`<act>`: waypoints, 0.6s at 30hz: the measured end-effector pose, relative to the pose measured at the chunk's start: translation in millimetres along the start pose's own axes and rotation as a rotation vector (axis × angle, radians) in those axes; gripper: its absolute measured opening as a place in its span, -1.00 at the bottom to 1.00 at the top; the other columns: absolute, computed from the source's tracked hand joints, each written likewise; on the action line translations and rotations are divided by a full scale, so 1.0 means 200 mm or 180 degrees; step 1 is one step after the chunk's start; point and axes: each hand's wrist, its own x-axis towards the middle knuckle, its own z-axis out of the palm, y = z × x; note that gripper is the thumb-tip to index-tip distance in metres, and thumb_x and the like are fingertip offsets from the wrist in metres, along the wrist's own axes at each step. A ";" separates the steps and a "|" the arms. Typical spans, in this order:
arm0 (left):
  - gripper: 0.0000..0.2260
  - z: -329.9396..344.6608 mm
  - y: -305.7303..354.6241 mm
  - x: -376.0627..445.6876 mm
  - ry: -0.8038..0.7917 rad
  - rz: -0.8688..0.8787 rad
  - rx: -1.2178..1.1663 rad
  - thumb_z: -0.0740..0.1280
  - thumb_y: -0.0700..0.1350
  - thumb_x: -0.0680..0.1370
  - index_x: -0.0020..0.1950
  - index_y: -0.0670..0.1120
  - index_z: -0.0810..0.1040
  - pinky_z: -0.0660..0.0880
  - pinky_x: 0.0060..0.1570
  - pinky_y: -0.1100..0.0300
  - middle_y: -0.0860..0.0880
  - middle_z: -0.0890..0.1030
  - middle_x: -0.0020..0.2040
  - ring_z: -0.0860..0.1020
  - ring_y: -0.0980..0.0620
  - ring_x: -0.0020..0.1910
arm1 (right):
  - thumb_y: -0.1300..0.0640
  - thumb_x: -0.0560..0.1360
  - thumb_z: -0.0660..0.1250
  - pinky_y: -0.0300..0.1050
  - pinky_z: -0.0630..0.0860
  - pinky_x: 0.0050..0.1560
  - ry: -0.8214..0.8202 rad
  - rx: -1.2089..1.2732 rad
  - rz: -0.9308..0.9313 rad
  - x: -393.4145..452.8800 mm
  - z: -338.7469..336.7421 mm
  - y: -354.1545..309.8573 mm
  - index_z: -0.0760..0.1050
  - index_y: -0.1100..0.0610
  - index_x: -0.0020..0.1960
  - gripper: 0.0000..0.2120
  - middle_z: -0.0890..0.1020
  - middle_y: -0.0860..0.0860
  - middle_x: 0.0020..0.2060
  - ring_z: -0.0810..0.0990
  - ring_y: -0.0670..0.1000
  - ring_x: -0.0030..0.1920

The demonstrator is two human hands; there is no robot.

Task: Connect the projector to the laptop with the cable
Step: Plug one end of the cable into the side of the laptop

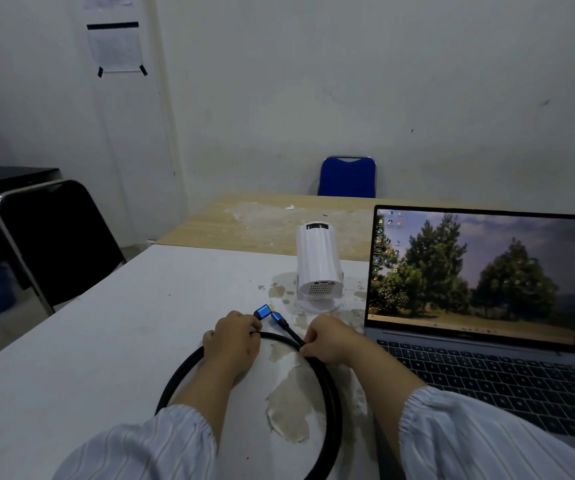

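Coiled black cable (327, 403) low in the centre of the frame, on the white table (106, 341). Left hand (236, 337) closed on the cable just behind one blue plug (263, 311); right hand (327, 337) pinched on the cable a little behind the other blue plug (278, 318). Both plugs side by side, almost touching, just above the hands. White projector (317, 263) upright at mid-frame, just beyond the plugs, its vented back face and a row of small ports turned toward the camera. Open laptop (487, 306) filling the right of the frame, screen lit, standing close beside the projector.

Probably the stage of freeing the ends from the coil, with nothing plugged in yet. Best done by loosening a turn or two first, enough slack for each end to reach without dragging the light projector. Then one plug at a time: wide side matched to the port, pushed straight in, with the other hand steadying the projector's body. Laptop port not visible from here; likely on a side edge, worth finding before pushing.
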 end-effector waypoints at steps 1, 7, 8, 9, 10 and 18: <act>-0.76 0.00 0.00 0.00 0.0011 0.0001 -0.0005 0.20 -0.07 0.56 0.18 0.05 0.54 0.40 0.23 0.00 -0.01 0.50 0.24 0.48 -0.04 0.20 | 0.15 0.49 0.32 -0.09 0.43 -0.14 -0.0035 0.0006 0.0001 -0.01 0.00 0.00 0.61 0.36 0.04 -0.71 0.64 0.27 0.00 0.52 0.09 -0.14; -0.75 -0.01 -0.01 0.00 0.0110 -0.0098 0.0013 0.14 -0.13 0.59 0.13 0.04 0.57 0.42 0.15 0.01 -0.04 0.52 0.20 0.50 -0.07 0.14 | 0.20 0.49 0.29 -0.12 0.40 -0.20 -0.0042 0.0152 0.0040 -0.04 -0.03 -0.01 0.58 0.38 -0.12 -0.77 0.53 0.17 -0.21 0.47 0.09 -0.21; -0.76 -0.01 -0.01 0.01 0.0142 -0.0170 0.0038 0.15 -0.13 0.59 0.12 0.03 0.57 0.43 0.13 0.02 -0.05 0.52 0.19 0.51 -0.07 0.12 | 0.21 0.49 0.29 -0.13 0.38 -0.25 -0.0023 0.0170 0.0056 -0.05 -0.04 -0.02 0.54 0.32 -0.25 -0.79 0.50 0.15 -0.29 0.45 0.08 -0.29; -0.77 -0.02 -0.01 0.01 0.0162 -0.0252 0.0054 0.16 -0.13 0.59 0.12 0.03 0.57 0.43 0.13 0.02 -0.06 0.53 0.18 0.51 -0.07 0.11 | 0.22 0.48 0.29 -0.15 0.37 -0.31 -0.0011 0.0202 0.0083 -0.06 -0.05 -0.01 0.49 0.27 -0.33 -0.77 0.47 0.13 -0.36 0.42 0.06 -0.36; -0.78 -0.02 0.00 0.01 0.0173 -0.0328 0.0077 0.17 -0.13 0.59 0.12 0.03 0.57 0.43 0.15 0.01 -0.06 0.53 0.18 0.50 -0.07 0.11 | 0.23 0.47 0.30 -0.15 0.36 -0.33 0.0010 0.0244 0.0080 -0.07 -0.05 -0.01 0.49 0.25 -0.35 -0.78 0.46 0.11 -0.40 0.40 0.05 -0.39; -0.75 0.01 0.13 -0.03 0.0364 0.0581 -0.0813 0.19 -0.14 0.57 0.18 -0.17 0.54 0.38 0.19 0.11 -0.12 0.57 0.17 0.48 -0.09 0.20 | 0.23 0.45 0.37 -0.09 0.45 -0.19 0.0210 0.0575 -0.0186 -0.10 -0.05 0.02 0.58 0.20 -0.20 -0.92 0.54 0.06 -0.35 0.49 0.03 -0.28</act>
